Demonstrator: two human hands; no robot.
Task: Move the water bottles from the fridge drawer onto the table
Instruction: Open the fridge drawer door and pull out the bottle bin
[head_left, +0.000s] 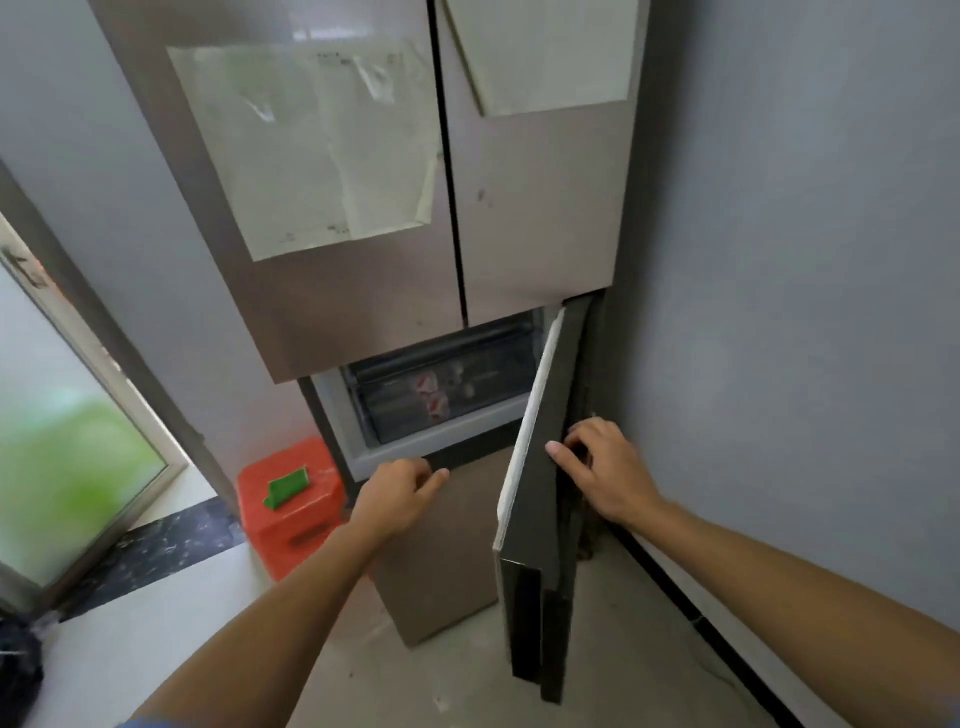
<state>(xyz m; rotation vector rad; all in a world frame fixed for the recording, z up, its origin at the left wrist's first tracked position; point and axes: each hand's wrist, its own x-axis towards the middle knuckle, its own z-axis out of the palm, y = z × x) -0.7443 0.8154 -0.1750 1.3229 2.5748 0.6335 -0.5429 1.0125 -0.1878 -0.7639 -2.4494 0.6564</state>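
A tall brown fridge (363, 291) stands in front of me. Its lower right door (540, 467) is swung open. Behind it a dark see-through drawer (441, 384) shows water bottles (434, 397) with red and white labels lying inside. My right hand (602, 473) rests on the outer face of the open door, thumb at its edge. My left hand (400, 493) hovers with curled fingers just below the compartment's front lip, holding nothing. The table is not in view.
An orange plastic stool (291, 509) with a green item (288, 486) on top stands left of the fridge. A glass door (62, 441) is at far left, a grey wall (805, 312) close on the right. A dark bag (18, 670) lies at bottom left.
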